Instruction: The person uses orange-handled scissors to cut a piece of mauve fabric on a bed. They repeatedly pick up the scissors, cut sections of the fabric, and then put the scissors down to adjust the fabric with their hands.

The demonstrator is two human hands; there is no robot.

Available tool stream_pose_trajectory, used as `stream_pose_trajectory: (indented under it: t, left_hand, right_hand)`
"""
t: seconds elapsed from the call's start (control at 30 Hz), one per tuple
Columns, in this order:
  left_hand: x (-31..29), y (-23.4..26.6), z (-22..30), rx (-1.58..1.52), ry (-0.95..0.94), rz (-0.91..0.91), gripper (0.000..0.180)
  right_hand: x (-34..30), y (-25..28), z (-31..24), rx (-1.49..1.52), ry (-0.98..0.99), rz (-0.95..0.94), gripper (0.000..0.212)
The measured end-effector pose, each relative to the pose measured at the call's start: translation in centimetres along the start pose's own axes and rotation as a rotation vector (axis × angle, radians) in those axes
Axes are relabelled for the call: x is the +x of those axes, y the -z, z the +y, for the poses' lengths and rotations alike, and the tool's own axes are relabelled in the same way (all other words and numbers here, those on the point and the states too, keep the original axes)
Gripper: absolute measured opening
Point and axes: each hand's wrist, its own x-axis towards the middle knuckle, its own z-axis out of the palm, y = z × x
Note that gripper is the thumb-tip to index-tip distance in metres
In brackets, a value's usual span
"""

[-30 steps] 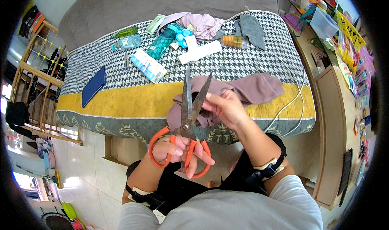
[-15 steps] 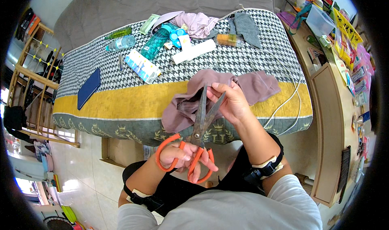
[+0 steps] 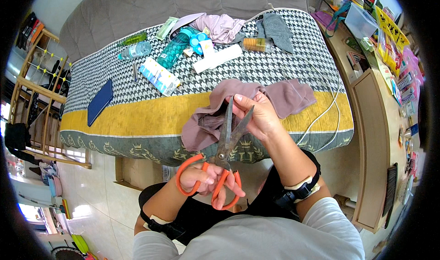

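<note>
A large pair of scissors [image 3: 222,155] with orange handles and dark, worn blades is in my left hand [image 3: 201,177]. Thumb and fingers pass through the two handle loops, and the blades stand apart, pointing away from me. At the blade tips my right hand [image 3: 260,114] pinches thumb against fingers at the edge of a mauve cloth [image 3: 293,96]. One blade tip lies right beside the thumb, against the cloth. The cloth lies crumpled along the bed's front edge, with folds hanging on both sides of my right hand. Exactly what sits between those fingertips is partly hidden.
Bottles, including a teal one [image 3: 174,49], a white roll [image 3: 217,59], a blue-and-white pack [image 3: 159,77] and a grey cloth [image 3: 277,30] lie farther back on the bed. A dark blue flat case [image 3: 100,102] is at left. White cable [image 3: 337,104] runs down the right side.
The scissors and both hands have shifted very slightly left, with the blade tip now closer to the right thumb. Both holds stay the same.
</note>
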Motion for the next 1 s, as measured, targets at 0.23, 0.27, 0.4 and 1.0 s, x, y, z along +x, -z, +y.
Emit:
stream_pose_trajectory:
  t: [0.23, 0.27, 0.4, 1.0]
  left_hand:
    - [0.04, -0.13, 0.05, 0.012, -0.015, -0.016, 0.042]
    - [0.07, -0.15, 0.07, 0.008, -0.018, -0.017, 0.042]
    - [0.03, -0.15, 0.10, 0.002, -0.007, -0.001, 0.044]
    - [0.16, 0.13, -0.28, 0.084, -0.046, -0.058, 0.039]
  right_hand:
    - [-0.30, -0.22, -0.07, -0.007, 0.008, 0.006, 0.021]
    - [-0.29, -0.17, -0.08, -0.012, 0.005, 0.009, 0.021]
    - [-0.33, -0.15, -0.10, -0.014, 0.009, 0.016, 0.022]
    - [-0.47, -0.16, -0.02, 0.084, -0.018, -0.041, 0.018]
